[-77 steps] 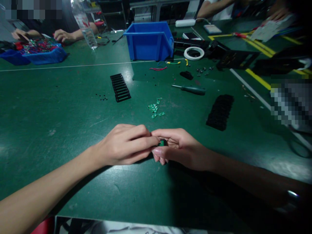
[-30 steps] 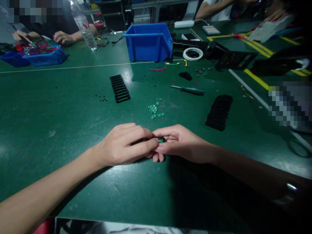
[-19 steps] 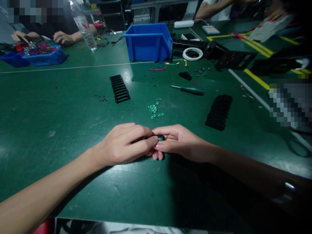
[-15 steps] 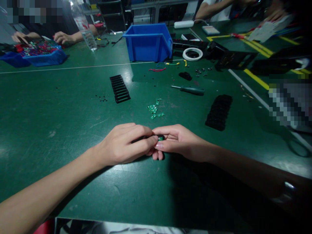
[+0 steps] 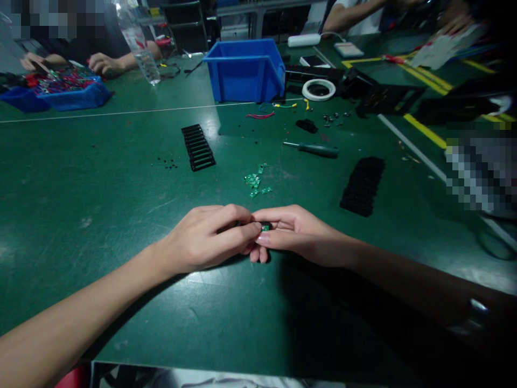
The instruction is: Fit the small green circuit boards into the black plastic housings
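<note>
My left hand (image 5: 214, 235) and my right hand (image 5: 301, 234) meet near the front of the green table. Between their fingertips they grip a small black part with a green circuit board (image 5: 265, 228) in it; fingers hide most of it. Just beyond lie several small green boards (image 5: 253, 181) in a loose pile. A black slotted frame (image 5: 198, 147) lies to the left of them, beside several tiny black bits (image 5: 167, 163). On the right is a stack of black parts (image 5: 362, 186). A screwdriver (image 5: 317, 150) with a dark green handle lies farther back.
A blue bin (image 5: 245, 73) stands at the back, with a white ring (image 5: 319, 90) and black housings to its right. A plastic bottle (image 5: 143, 51) and a blue tray of wires (image 5: 75, 92) are at the back left. Other people's hands show across the table.
Both my hands keep their grip on the small part, with only a very slight shift of the fingers. The things on the table lie as before.
</note>
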Available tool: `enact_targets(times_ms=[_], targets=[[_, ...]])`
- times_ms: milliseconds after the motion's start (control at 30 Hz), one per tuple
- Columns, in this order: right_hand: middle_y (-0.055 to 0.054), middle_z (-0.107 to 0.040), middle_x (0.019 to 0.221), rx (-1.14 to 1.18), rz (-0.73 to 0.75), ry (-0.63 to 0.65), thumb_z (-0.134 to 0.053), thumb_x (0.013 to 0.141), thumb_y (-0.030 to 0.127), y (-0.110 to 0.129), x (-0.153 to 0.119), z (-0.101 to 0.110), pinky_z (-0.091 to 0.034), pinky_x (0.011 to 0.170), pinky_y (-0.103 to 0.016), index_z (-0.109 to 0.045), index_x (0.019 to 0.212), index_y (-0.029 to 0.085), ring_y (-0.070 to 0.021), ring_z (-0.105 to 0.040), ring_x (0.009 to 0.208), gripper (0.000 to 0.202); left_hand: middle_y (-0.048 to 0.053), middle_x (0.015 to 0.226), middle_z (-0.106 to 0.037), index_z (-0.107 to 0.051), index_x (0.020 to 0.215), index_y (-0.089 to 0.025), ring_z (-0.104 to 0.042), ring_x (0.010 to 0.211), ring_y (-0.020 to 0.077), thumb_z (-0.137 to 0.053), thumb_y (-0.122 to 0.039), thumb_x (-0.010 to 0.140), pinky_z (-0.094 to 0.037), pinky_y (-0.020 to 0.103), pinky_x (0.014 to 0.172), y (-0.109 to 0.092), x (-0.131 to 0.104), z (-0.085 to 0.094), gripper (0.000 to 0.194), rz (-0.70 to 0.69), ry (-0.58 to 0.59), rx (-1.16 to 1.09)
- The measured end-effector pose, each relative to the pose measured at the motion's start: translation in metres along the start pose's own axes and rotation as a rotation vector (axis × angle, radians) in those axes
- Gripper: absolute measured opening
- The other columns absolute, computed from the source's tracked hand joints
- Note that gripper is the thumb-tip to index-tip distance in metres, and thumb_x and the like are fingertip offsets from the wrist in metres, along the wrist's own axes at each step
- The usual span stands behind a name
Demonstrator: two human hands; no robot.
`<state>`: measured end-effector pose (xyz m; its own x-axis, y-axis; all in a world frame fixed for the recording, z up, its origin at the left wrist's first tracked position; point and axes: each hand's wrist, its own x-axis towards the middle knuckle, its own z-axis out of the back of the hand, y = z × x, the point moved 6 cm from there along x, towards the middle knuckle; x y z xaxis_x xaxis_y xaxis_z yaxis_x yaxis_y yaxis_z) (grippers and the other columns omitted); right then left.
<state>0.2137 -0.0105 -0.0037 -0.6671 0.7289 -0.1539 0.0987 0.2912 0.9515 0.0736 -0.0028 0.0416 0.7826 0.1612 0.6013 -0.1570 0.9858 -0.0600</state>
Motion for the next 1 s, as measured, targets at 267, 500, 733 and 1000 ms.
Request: enact_targets(times_ms=[267,500,733,1000], targets=[[-0.007,-0.073,0.087,-0.012,0.003,0.005,-0.067,0.095,0.029,-0.001,0.0,0.001,-0.053,0.074,-0.024,-0.068,0.103,0.009,-0.012,-0.067,0.077,0.022,0.009,0.104,-0.068,-0.062,0.116,-0.015,-0.069,0.088,0.015,-0.066,-0.02,0.092,-0.056,0.024,0.074,0.003,-0.002,-0.001,0.025,0.014,0.006,-0.057],[-0.002,-0.069,0.083,0.077,0.011,-0.029,-0.072,0.091,0.028,0.002,0.001,-0.002,-0.053,0.072,-0.02,-0.069,0.101,0.01,-0.0095,-0.065,0.075,0.022,0.01,0.104,-0.067,-0.06,0.122,-0.016,-0.068,0.09,0.0175,-0.067,-0.033,0.09,-0.057,0.027,0.074,0.003,0.002,0.003,0.037,0.051,-0.008,-0.148],[-0.002,-0.068,0.096,0.065,0.008,-0.094,-0.071,0.091,0.025,-0.005,-0.001,-0.003,-0.052,0.073,-0.022,-0.068,0.121,0.014,-0.0114,-0.063,0.081,0.033,0.008,0.099,-0.068,-0.06,0.12,-0.015,-0.065,0.085,0.0188,-0.065,-0.05,0.09,-0.051,0.031,0.074,0.013,0.002,-0.011,0.047,0.412,0.179,-0.236],[-0.006,-0.071,0.108,-0.284,0.039,-0.072,-0.064,0.094,0.038,-0.002,-0.006,-0.004,-0.05,0.069,-0.024,-0.064,0.132,0.016,-0.0178,-0.065,0.086,0.043,0.008,0.117,-0.07,-0.049,0.137,-0.021,-0.066,0.097,0.0237,-0.059,-0.06,0.092,-0.049,0.035,0.082,0.005,-0.002,-0.027,0.061,0.611,0.36,-0.439]])
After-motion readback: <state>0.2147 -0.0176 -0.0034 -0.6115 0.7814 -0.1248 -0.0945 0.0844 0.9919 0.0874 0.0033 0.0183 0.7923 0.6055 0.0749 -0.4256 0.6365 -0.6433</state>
